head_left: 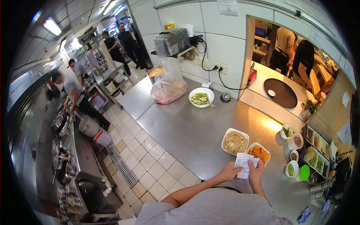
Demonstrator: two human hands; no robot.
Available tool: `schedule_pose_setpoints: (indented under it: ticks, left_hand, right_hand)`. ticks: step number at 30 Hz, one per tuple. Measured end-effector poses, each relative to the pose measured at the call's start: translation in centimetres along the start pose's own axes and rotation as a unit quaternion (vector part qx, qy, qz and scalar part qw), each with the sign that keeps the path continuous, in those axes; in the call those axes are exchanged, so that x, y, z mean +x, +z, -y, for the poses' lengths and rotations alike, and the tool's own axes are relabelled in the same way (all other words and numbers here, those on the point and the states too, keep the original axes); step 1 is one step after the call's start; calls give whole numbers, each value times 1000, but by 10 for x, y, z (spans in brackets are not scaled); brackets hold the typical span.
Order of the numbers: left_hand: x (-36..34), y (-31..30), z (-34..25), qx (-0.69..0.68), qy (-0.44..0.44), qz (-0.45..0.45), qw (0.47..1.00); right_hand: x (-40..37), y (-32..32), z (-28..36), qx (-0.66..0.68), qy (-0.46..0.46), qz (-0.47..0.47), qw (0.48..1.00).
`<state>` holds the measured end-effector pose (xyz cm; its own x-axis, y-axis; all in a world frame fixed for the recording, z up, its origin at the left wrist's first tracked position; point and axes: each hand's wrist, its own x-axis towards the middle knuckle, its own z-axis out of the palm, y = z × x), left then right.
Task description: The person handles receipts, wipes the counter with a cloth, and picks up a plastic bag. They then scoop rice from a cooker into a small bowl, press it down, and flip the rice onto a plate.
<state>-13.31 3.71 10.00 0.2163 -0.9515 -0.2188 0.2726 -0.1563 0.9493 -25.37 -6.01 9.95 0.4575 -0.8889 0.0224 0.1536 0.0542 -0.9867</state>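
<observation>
A printed paper slip (243, 173) is held between my two hands above the steel counter's near edge. My left hand (228, 172) pinches its left side, while my right hand (256, 172) grips the right side with the thumb on top. Just beyond the slip stands a square white bowl of fried rice (235, 141). Beside it, a second white bowl with orange food pieces (259, 153) is partly covered by the slip and my right hand. The print is too small to read.
On the steel counter (176, 131) are a white bowl of greens (201, 98), a call bell (225, 97) and a filled plastic bag (168, 88). Small garnish bowls (291, 168) sit right. A round dark tray (280, 93) lies in the pass window. Several people work around.
</observation>
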Motion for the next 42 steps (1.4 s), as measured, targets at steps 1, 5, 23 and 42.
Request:
schedule_pose_setpoints:
  ticks: [1,5,23,42]
  left_hand:
    - [-3,1,-2,8,-2,-5,1000]
    - [-18,8,3,32,-50,-63,996]
    - [-27,52,63,197,-86,154,964]
    - [-125,-22,146,617,48,198,761]
  right_hand:
    - [-2,-1,1,-4,1,3,1000]
    - [-28,-9,3,0,86,27,996]
    - [-133,-67,-6,-208,79,-156,962]
    - [-283,-360,-86,-252,46,-542,800]
